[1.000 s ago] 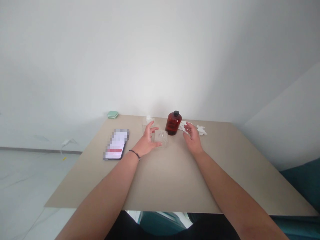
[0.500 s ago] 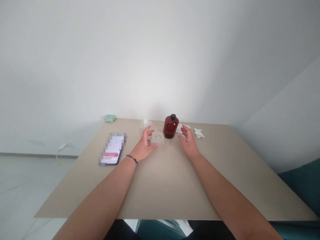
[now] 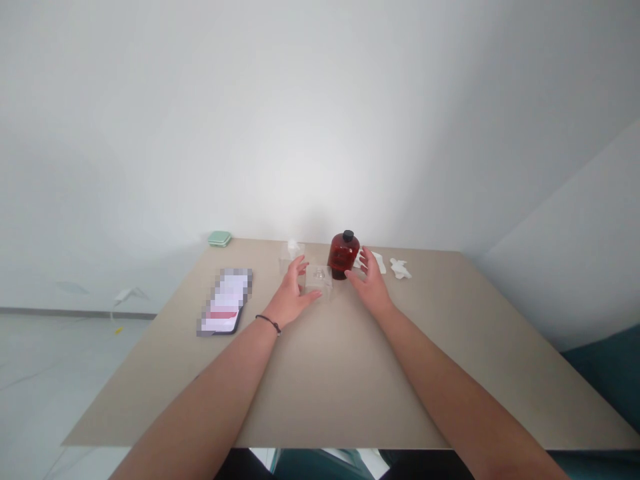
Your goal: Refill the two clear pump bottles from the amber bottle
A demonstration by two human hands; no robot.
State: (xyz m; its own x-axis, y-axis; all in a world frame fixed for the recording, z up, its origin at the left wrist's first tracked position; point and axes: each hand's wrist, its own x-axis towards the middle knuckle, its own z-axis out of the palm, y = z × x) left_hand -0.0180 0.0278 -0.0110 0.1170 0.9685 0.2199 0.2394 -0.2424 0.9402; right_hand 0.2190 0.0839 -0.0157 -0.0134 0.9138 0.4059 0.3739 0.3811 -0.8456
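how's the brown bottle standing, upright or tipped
Upright: the brown bottle stands on its base on the beige table, with its black cap level at the very top.

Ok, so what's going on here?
A person is reaching across a beige table with both bare hands, and neither seems to hold anything. The open left hand is beside a small clear plastic box. The open right hand is next to an amber bottle with a black cap. White tissue scraps lie to its right.

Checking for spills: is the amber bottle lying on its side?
No, the amber bottle stands upright on the table, its black cap on top.
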